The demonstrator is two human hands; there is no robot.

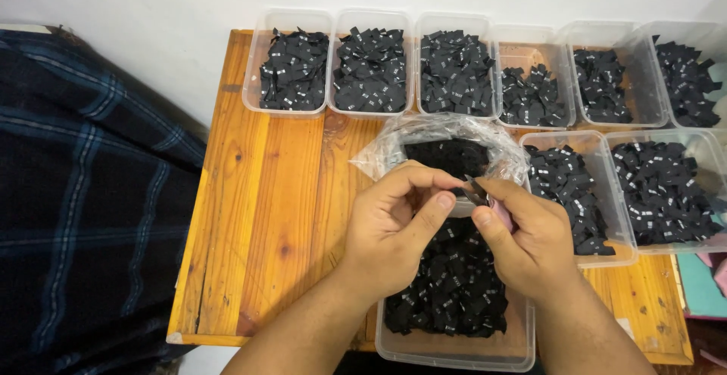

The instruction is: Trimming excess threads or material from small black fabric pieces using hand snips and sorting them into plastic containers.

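Both hands, left [390, 227] and right [530, 242], pinch one small black label [475, 190] in a closed grip above a label-filled tub [454, 348] on the wooden counter [265, 216], mid-sorting, apparently needing a matching tub

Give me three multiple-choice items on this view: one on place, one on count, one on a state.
1. Where is the clear plastic bag of black fabric labels?
A. on the bare wood at the left
B. just beyond the hands, at the middle of the wooden table
C. on the dark checked cloth

2. How many clear plastic tubs form the back row?
A. three
B. six
C. ten

3. What are the left hand and right hand doing?
A. pinching one small black label between them
B. lying flat
C. lifting a tub

Answers: 1 B, the bag lies open past the fingertips; 2 B, six stand along the wall; 3 A, both grips meet on the label.
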